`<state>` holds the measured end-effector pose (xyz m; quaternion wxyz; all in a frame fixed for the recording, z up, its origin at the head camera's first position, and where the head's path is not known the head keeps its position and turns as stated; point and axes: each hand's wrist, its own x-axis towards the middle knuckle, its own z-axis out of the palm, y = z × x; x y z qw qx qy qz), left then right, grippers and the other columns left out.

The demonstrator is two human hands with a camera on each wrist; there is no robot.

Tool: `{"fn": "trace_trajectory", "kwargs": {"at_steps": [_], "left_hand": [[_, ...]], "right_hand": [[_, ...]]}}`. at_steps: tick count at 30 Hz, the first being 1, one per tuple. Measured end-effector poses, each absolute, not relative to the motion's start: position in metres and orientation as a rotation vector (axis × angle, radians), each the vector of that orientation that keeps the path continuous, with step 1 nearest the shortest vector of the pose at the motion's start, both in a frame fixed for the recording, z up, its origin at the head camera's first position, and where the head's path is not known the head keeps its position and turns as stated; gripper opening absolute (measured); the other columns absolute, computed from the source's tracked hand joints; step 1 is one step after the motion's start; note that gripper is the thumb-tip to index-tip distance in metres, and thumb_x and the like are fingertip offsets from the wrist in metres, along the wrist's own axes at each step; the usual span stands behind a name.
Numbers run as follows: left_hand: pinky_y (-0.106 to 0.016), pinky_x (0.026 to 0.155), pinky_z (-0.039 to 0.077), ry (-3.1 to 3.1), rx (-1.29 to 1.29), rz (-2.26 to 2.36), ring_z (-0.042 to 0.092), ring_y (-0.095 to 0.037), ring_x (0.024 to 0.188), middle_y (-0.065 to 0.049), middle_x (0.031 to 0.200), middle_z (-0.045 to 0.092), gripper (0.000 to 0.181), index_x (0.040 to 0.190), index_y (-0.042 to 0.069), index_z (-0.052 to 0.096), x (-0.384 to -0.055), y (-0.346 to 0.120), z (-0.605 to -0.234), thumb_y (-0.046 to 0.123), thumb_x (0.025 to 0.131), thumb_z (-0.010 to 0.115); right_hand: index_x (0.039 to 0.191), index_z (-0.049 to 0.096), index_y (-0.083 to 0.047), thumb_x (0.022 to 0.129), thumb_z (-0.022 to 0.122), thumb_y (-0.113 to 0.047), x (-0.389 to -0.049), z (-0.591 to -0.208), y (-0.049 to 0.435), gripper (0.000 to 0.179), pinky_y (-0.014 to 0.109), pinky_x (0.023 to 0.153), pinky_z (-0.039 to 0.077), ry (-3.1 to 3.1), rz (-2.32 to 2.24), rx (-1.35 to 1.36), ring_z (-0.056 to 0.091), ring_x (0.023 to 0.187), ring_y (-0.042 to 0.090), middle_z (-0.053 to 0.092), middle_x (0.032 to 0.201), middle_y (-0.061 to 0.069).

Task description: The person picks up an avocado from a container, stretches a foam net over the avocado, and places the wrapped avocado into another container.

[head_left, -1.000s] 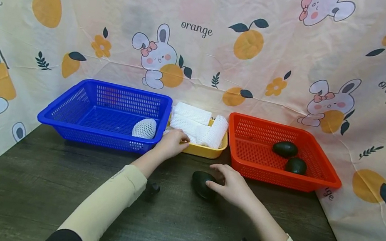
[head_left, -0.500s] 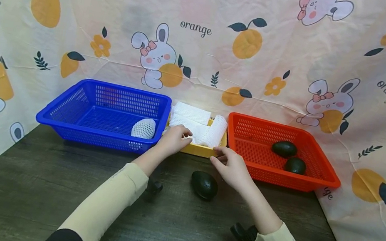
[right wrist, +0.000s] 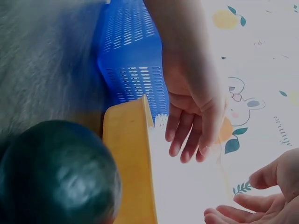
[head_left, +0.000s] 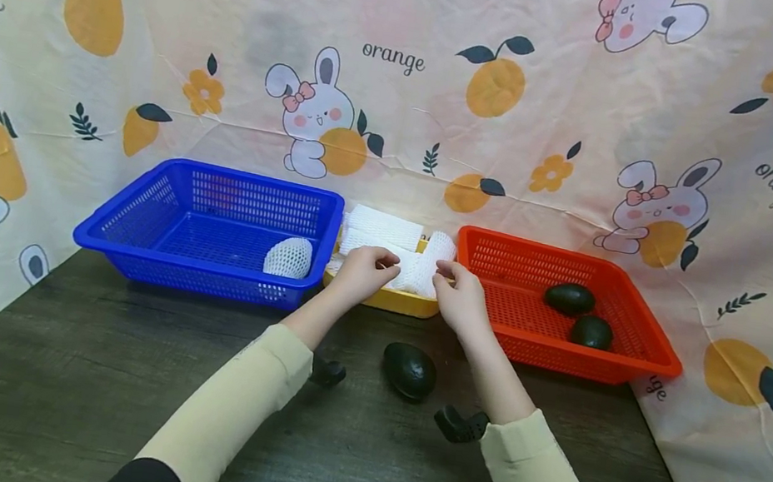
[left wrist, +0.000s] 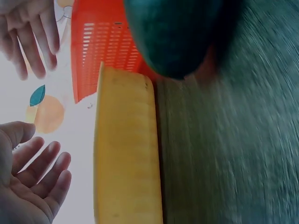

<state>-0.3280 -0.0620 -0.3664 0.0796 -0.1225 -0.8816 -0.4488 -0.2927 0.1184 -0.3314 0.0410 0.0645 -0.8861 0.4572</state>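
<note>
Both hands are over the yellow basket [head_left: 401, 302], where several white foam net sleeves [head_left: 388, 229] lie. My left hand [head_left: 360, 275] is above its front left part, with fingers loosely bent and nothing between them; in the left wrist view the same left hand [left wrist: 32, 177] shows spread fingers. Facing it, my right hand [head_left: 461, 297] hovers at the basket's right end, close by an upright-leaning foam sleeve [head_left: 434, 264], also holding nothing. A dark green avocado [head_left: 409, 372] lies on the table between the forearms, large in the right wrist view as a round avocado [right wrist: 60, 172].
To the left stands a blue basket [head_left: 198, 277] containing an avocado-sized piece in a white foam net [head_left: 289, 257]. A red basket [head_left: 558, 354] on the right holds two avocados [head_left: 570, 298]. A printed cloth [head_left: 405, 126] hangs behind the dark table [head_left: 350, 471].
My right hand has left the avocado on the table and moved up and left to the yellow basket. My left hand has shifted slightly right and up.
</note>
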Motion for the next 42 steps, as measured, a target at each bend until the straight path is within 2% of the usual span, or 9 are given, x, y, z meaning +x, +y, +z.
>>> {"fn": "trace_trajectory", "kwargs": {"at_steps": [11,18,21,23,27,31,42], "left_hand": [[-0.036,0.081,0.05,-2.574,-0.255,-1.554,0.06,-0.026,0.097,-0.013,0.107,0.067,0.025,0.112,-0.001,0.069,-0.333,-0.051,-0.364,0.014,0.092,0.063],[-0.036,0.083,0.05,-2.586,-0.265,-1.614,0.06,-0.027,0.101,-0.014,0.109,0.066,0.026,0.113,0.0,0.068,-0.337,-0.043,-0.366,0.015,0.093,0.063],[-0.035,0.084,0.05,-2.605,-0.272,-1.62,0.06,-0.026,0.102,-0.014,0.11,0.066,0.027,0.114,0.0,0.068,-0.339,-0.041,-0.368,0.015,0.092,0.063],[-0.034,0.083,0.05,-2.618,-0.275,-1.629,0.06,-0.026,0.103,-0.014,0.111,0.066,0.028,0.115,0.0,0.067,-0.341,-0.04,-0.371,0.016,0.093,0.063],[-0.034,0.082,0.051,-2.64,-0.255,-1.648,0.061,-0.027,0.102,-0.014,0.112,0.066,0.029,0.117,0.0,0.066,-0.343,-0.04,-0.374,0.016,0.093,0.063],[-0.034,0.081,0.051,-2.644,-0.223,-1.662,0.061,-0.027,0.101,-0.015,0.112,0.066,0.03,0.118,0.0,0.066,-0.344,-0.041,-0.376,0.016,0.092,0.063],[-0.033,0.08,0.051,-2.66,-0.19,-1.7,0.062,-0.027,0.098,-0.017,0.111,0.065,0.031,0.118,-0.002,0.064,-0.346,-0.04,-0.378,0.013,0.092,0.063]], "right_hand": [[0.14,0.043,0.004,0.1,0.044,-0.014,-0.319,-0.327,0.107,0.044,0.043,0.106,0.032,-2.731,1.695,-0.023,0.036,0.132,0.03,0.04,0.144,0.021],[0.139,0.042,0.006,0.099,0.043,-0.013,-0.344,-0.342,0.104,0.045,0.041,0.096,0.042,-2.755,1.716,-0.103,0.045,0.12,0.029,0.042,0.142,0.02],[0.14,0.041,0.007,0.098,0.041,-0.011,-0.345,-0.344,0.104,0.045,0.041,0.1,0.038,-2.747,1.738,-0.123,0.042,0.124,0.029,0.04,0.143,0.02],[0.142,0.038,0.007,0.099,0.038,-0.009,-0.342,-0.341,0.103,0.046,0.042,0.107,0.03,-2.745,1.777,-0.151,0.034,0.132,0.03,0.036,0.147,0.02],[0.144,0.034,0.007,0.1,0.037,-0.008,-0.341,-0.341,0.103,0.047,0.042,0.11,0.024,-2.714,1.866,-0.167,0.026,0.138,0.029,0.031,0.149,0.02],[0.145,0.032,0.005,0.1,0.037,-0.008,-0.343,-0.343,0.103,0.047,0.042,0.11,0.025,-2.663,1.988,-0.223,0.023,0.139,0.028,0.027,0.152,0.018],[0.146,0.03,0.004,0.1,0.043,-0.011,-0.347,-0.348,0.102,0.05,0.041,0.107,0.032,-2.509,2.202,-0.354,0.028,0.136,0.026,0.028,0.152,0.016]]}}
